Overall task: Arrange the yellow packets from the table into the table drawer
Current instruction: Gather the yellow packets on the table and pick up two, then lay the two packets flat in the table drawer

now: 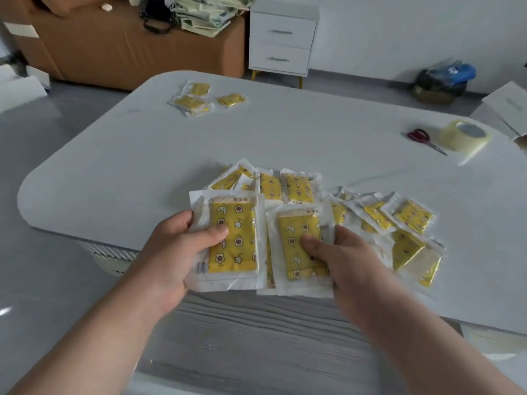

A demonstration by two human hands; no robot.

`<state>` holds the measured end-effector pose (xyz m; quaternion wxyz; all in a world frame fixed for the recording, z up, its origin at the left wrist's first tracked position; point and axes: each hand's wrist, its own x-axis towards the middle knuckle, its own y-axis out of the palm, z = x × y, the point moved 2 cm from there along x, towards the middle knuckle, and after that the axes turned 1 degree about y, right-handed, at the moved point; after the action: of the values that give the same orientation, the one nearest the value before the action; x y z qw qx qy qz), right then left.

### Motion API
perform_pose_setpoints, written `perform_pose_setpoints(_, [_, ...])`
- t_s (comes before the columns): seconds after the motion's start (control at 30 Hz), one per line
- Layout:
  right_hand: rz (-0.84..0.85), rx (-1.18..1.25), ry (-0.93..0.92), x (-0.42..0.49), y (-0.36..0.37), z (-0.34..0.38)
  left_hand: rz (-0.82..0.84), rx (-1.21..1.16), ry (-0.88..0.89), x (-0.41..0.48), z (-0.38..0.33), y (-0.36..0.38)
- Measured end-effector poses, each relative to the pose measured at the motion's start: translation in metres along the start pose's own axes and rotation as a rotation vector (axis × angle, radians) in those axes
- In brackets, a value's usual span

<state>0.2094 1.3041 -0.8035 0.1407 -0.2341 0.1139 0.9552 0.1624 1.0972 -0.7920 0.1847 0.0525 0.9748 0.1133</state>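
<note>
- Head view, left hand [176, 252]: grips one yellow packet [233, 223] by its clear wrapper edge, thumb on top.
- Right hand [342, 258]: pinches a second packet [296, 223], held just above the near table edge.
- Step, judged: lower both flat into the open drawer [256, 337], side by side (wrappers look slippery, so keep thumbs down).
- Pile [413, 215]: more packets overlap on the white table [142, 166]; a far trio [196, 99] lies well apart.
- Also present: scissors [422, 138], tape roll [463, 135]; white cabinet [282, 41], cardboard box [114, 47] behind.
</note>
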Motion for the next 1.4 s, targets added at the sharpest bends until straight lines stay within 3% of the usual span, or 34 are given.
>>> perform_pose_setpoints(0.43, [-0.047, 0.007, 0.020, 0.018, -0.003, -0.032, -0.011, 0.071, 0.007, 0.013, 0.029, -0.036])
perform_pose_setpoints(0.63, [0.032, -0.004, 0.061, -0.010, -0.006, -0.044, 0.046, 0.148, -0.064, -0.020, 0.043, -0.063])
perform_pose_setpoints(0.8, [0.106, -0.153, 0.142, -0.043, 0.016, -0.066, -0.053, 0.240, -0.117, -0.045, 0.059, -0.091])
perform_pose_setpoints(0.93, [0.123, -0.230, 0.232, -0.050, 0.031, -0.094, -0.076, 0.401, -0.212, -0.045, 0.074, -0.107])
perform_pose_setpoints(1.13, [0.042, -0.161, 0.329, -0.028, 0.015, -0.145, -0.098, 0.726, -0.258, -0.026, 0.089, -0.087])
perform_pose_setpoints(1.4, [-0.049, -0.180, 0.323, 0.012, 0.015, -0.166, -0.139, 0.858, -0.329, 0.016, 0.111, -0.078])
